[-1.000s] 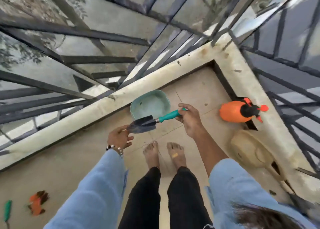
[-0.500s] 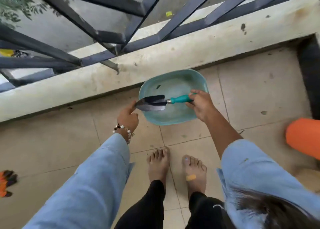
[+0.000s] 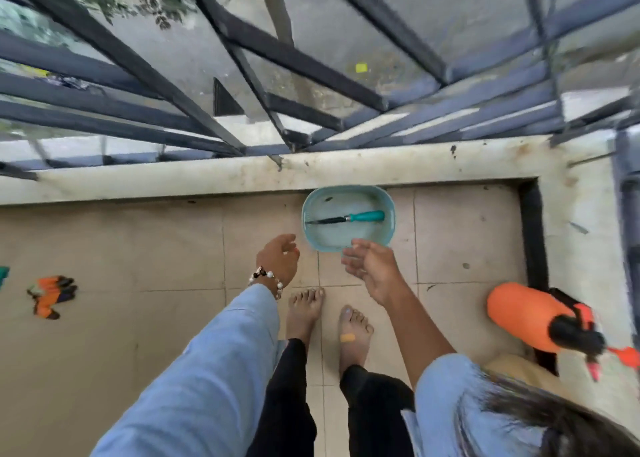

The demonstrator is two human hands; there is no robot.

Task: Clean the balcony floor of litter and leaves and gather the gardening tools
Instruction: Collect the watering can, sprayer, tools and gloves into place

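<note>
Our 2 hands are empty now: half a second ago the right one held the trowel's teal handle and the left steadied its blade over the basin, and both have since let go. Our left hand (image 3: pixel 278 256) hovers just left of the basin's near corner, fingers loosely curled around nothing. Our right hand (image 3: pixel 372 264) hangs at the near rim, palm turned up and fingers spread and relaxed. Both forearms reach forward and down from the blue sleeves.

The trowel (image 3: pixel 346 218) lies flat inside the teal basin (image 3: pixel 390 226), blade to the left, handle to the right. The basin sits on the balcony floor (image 3: pixel 467 235) against the ledge. We judge 1 tool gathered. The orange sprayer (image 3: pixel 519 313) to the right and the orange gloves (image 3: pixel 50 295) far to the left remain on the floor, well apart from the basin.
</note>
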